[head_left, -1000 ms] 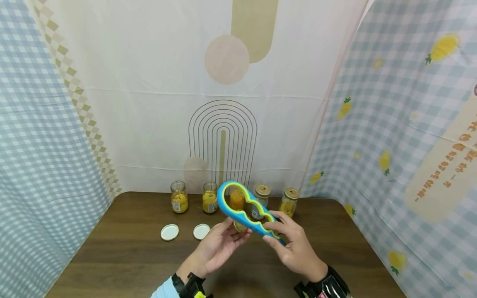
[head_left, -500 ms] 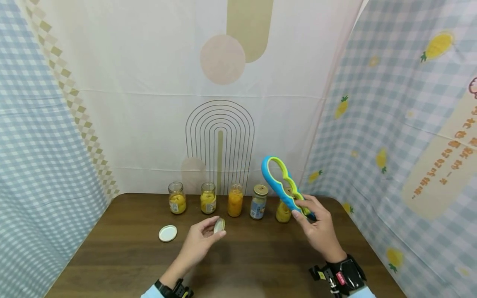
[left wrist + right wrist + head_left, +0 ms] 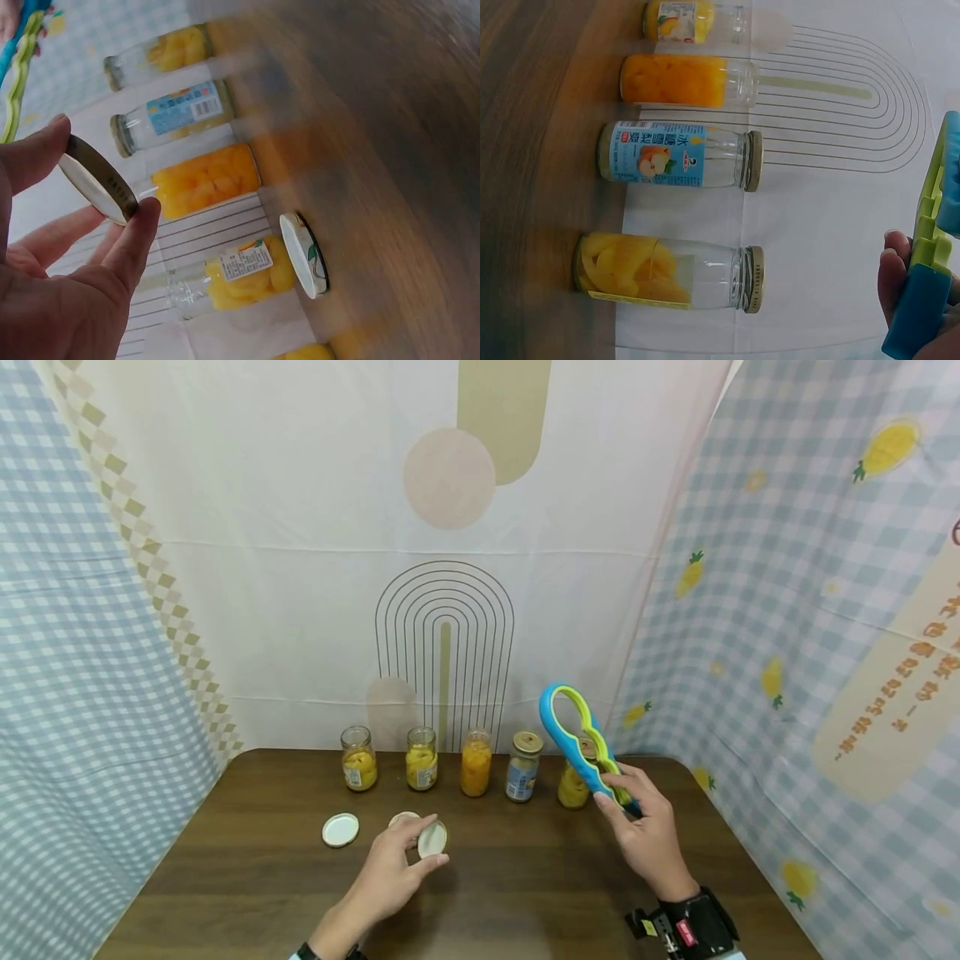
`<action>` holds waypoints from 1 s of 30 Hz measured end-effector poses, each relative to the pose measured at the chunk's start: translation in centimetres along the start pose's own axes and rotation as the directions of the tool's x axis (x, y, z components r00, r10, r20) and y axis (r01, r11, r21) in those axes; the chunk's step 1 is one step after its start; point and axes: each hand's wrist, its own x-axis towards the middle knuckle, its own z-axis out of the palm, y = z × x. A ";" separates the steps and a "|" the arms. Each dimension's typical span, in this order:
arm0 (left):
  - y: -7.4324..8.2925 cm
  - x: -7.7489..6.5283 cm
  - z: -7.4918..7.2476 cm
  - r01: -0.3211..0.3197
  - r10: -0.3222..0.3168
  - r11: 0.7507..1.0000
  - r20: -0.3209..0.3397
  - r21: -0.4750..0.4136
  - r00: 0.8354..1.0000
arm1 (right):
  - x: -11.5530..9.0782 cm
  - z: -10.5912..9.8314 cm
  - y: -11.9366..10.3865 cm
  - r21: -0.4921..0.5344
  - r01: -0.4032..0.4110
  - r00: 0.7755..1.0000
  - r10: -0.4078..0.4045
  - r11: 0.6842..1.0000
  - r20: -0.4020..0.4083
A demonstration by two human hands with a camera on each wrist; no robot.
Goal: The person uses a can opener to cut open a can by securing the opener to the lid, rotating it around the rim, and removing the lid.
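Observation:
My left hand point(image 3: 382, 875) pinches a round jar lid point(image 3: 432, 840) between thumb and fingers, above the table. In the left wrist view the lid point(image 3: 100, 180) is tilted, its pale inside and gold rim showing. My right hand point(image 3: 647, 835) grips the handle end of a blue and green jar opener point(image 3: 591, 779), its looped end pointing up and left. The opener overlaps the rightmost jar point(image 3: 572, 791) in the head view. Beyond my left hand stands an uncovered jar of orange fruit point(image 3: 475, 770). A white lid point(image 3: 403, 817) lies partly hidden behind the left fingers.
Two uncovered jars of yellow fruit, one at far left point(image 3: 359, 768) and one beside it point(image 3: 422, 768), stand along the table's back. A blue-labelled jar point(image 3: 522, 778) and the rightmost jar have gold lids on. Another white lid point(image 3: 341, 830) lies at left. Cloth hangs behind.
The hands have separated: the right has carried the opener right and upward, the left has moved left with the lid. The orange-fruit jar, earlier behind the opener, now shows fully.

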 end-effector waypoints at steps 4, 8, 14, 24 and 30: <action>0.1 -0.2 0.5 -0.037 0.029 0.993 0.072 0.113 0.997 | -0.1 0.1 -0.1 0.011 0.006 1.000 -0.006 1.000 0.007; 0.3 0.1 1.2 -0.028 -0.012 0.985 0.230 0.170 0.973 | -0.2 0.2 -0.3 0.020 0.016 1.000 -0.016 1.000 0.013; 0.4 1.6 3.0 -0.084 -0.043 0.947 0.380 0.311 0.924 | -0.1 0.3 -0.5 0.034 0.033 0.999 -0.033 0.999 0.004; 0.4 3.7 6.2 -0.106 -0.088 0.903 0.421 0.417 0.903 | -0.2 0.5 -0.5 0.031 0.030 1.000 -0.030 0.999 0.004; -3.1 5.4 9.5 -0.183 -0.036 0.845 0.394 0.503 0.918 | -0.2 0.9 -0.7 0.052 0.026 1.000 -0.027 0.998 0.010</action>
